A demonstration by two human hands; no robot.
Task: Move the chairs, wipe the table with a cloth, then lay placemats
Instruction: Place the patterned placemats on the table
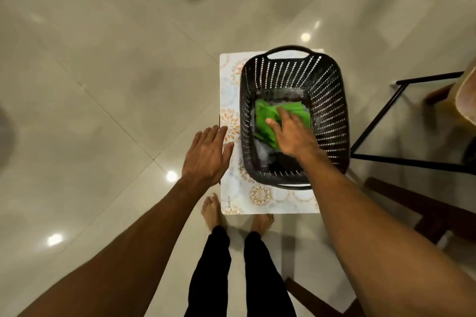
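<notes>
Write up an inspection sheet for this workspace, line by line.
Surface: patterned mat, with the black basket standing on it.
Job's things: green cloth lying inside the basket.
Clutter: pale and dark items under the cloth, unclear.
Hands: right hand reaches into the basket, fingers on the cloth; left hand hovers flat over the mat's left edge.
Cables: nothing seen.
Surroundings: glossy tiled floor; black metal frame and wooden chair parts at right.

green cloth partly under right hand, black frame cropped at right
</notes>
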